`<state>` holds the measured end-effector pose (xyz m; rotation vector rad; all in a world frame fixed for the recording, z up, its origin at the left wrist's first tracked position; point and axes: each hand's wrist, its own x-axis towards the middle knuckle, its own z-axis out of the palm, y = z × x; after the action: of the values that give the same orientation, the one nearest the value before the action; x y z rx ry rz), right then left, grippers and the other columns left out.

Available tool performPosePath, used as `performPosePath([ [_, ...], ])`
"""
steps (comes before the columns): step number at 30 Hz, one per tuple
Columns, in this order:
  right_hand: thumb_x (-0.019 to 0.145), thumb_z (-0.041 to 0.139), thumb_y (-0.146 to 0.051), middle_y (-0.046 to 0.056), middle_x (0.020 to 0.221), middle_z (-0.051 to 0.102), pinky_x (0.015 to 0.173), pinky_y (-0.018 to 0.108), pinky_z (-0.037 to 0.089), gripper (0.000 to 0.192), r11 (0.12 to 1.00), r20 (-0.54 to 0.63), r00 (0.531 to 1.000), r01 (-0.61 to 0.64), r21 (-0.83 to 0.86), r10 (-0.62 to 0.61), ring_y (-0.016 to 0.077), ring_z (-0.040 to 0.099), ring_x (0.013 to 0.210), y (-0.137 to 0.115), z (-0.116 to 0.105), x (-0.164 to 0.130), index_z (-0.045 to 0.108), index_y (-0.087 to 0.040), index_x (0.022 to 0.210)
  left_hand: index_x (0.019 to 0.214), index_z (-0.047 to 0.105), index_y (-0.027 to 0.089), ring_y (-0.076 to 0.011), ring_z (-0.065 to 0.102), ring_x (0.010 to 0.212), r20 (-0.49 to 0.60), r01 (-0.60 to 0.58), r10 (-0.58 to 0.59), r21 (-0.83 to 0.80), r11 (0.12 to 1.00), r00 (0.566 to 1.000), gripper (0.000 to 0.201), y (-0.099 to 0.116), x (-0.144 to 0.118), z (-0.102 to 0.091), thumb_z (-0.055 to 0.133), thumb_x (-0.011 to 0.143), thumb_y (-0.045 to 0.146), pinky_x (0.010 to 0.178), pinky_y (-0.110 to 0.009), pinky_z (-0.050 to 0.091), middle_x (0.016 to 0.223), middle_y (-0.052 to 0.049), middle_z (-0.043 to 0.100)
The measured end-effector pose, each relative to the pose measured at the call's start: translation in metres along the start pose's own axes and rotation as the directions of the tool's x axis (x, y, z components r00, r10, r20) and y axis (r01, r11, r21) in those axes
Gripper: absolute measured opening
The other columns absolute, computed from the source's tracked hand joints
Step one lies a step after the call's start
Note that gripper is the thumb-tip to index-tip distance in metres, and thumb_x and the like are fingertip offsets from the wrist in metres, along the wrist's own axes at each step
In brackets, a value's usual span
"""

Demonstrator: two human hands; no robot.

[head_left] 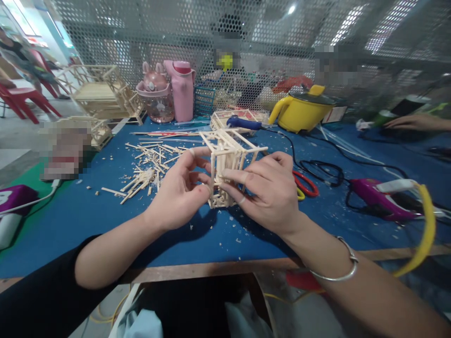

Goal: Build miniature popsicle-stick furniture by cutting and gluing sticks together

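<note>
A small model frame of pale wooden sticks (228, 145) is held upright between my two hands, just above the blue table. My left hand (183, 188) wraps its fingers and thumb around the frame's left side. From the right, my right hand (269, 190) presses thumb and index finger against the lower front part of the frame; whether a loose stick is pinched there I cannot tell. Behind the frame lies a soldering-iron-like tool with a blue handle (244, 123). Left of my left hand is a pile of short wooden sticks (148, 171).
Red-handled scissors (310, 184) lie by my right hand, near a black cord. A purple glue gun-like tool (384, 199) is farther right. Behind stand a yellow pot (303, 112), a pink bottle (183, 91) and larger stick models (102, 91). Another person's hand (412, 123) rests at right.
</note>
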<state>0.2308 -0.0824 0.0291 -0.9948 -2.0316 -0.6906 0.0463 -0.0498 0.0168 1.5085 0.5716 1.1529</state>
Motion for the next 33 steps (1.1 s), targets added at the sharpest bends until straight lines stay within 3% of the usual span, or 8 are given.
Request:
performPosePath([
  [5,0.085,0.066,-0.035,-0.003,0.064,0.06,0.077,0.035,0.032,0.014,1.0,0.0,1.0,-0.012,-0.005,0.012,0.0135,0.049,0.064,0.0,0.0,0.0,0.073,-0.023,0.089,0.118,0.047,0.023,-0.0116,0.06,0.08,0.007,-0.051,0.051,0.08,0.996,0.999,0.057,-0.002,-0.001,0.0,0.062,0.066,0.006,0.067,-0.023,0.05,0.1,-0.001,0.057],
  [10,0.084,0.066,-0.035,-0.003,0.065,0.059,0.077,0.036,0.032,0.014,1.0,-0.022,0.999,-0.028,-0.006,0.027,0.0138,0.049,0.063,0.002,0.002,0.0,0.072,-0.023,0.088,0.12,0.046,0.024,-0.0105,0.058,0.077,0.07,0.04,-0.049,0.126,0.991,0.996,0.058,-0.007,-0.001,0.0,0.063,0.068,0.004,0.068,-0.022,0.049,0.089,0.002,0.058],
  [17,0.081,0.066,-0.039,0.001,0.077,0.063,0.079,0.038,0.038,0.039,0.999,-0.036,0.999,-0.004,0.045,0.005,0.0178,0.055,0.073,0.007,0.002,-0.001,0.062,-0.019,0.114,0.125,0.041,0.021,-0.0087,0.055,0.07,-0.023,0.024,-0.022,0.114,0.993,1.0,0.058,-0.005,0.004,0.0,0.067,0.073,0.012,0.064,-0.021,0.046,0.083,0.003,0.058],
  [21,0.083,0.063,-0.032,0.001,0.078,0.057,0.074,0.036,0.044,0.039,0.982,-0.195,0.978,-0.034,0.185,0.07,0.0178,0.055,0.072,0.015,-0.001,-0.004,0.055,-0.02,0.119,0.124,0.041,0.022,-0.0084,0.055,0.07,-0.061,0.014,-0.008,0.098,0.995,0.998,0.057,-0.006,0.008,-0.001,0.068,0.074,0.015,0.065,-0.022,0.046,0.081,0.004,0.058],
  [25,0.084,0.059,-0.027,0.007,0.098,0.059,0.077,0.04,0.05,0.046,0.958,-0.336,0.914,-0.146,0.248,0.227,0.0214,0.057,0.086,0.031,0.001,-0.004,0.05,-0.022,0.129,0.121,0.041,0.021,-0.009,0.057,0.072,-0.086,-0.013,0.017,0.048,0.999,0.996,0.055,-0.007,0.01,-0.002,0.069,0.074,0.017,0.067,-0.023,0.047,0.08,0.004,0.059],
  [30,0.093,0.047,-0.034,0.012,0.125,0.058,0.095,0.047,0.046,0.042,0.915,-0.163,0.94,-0.236,0.327,0.3,0.0254,0.056,0.111,0.048,0.008,-0.004,0.049,-0.023,0.134,0.123,0.04,0.019,-0.0087,0.057,0.071,-0.115,0.001,0.004,0.045,0.999,0.993,0.058,0.003,0.021,-0.006,0.069,0.073,0.017,0.068,-0.024,0.047,0.078,0.004,0.061],
  [33,0.096,0.037,-0.044,0.012,0.126,0.058,0.099,0.049,0.044,0.044,0.836,-0.108,0.9,-0.34,0.431,0.422,0.0253,0.055,0.114,0.059,0.017,-0.008,0.05,-0.023,0.133,0.124,0.04,0.017,-0.0084,0.057,0.068,-0.069,0.039,-0.029,0.143,0.989,0.997,0.061,0.018,0.037,-0.014,0.068,0.071,0.014,0.065,-0.023,0.045,0.076,0.003,0.062],
])
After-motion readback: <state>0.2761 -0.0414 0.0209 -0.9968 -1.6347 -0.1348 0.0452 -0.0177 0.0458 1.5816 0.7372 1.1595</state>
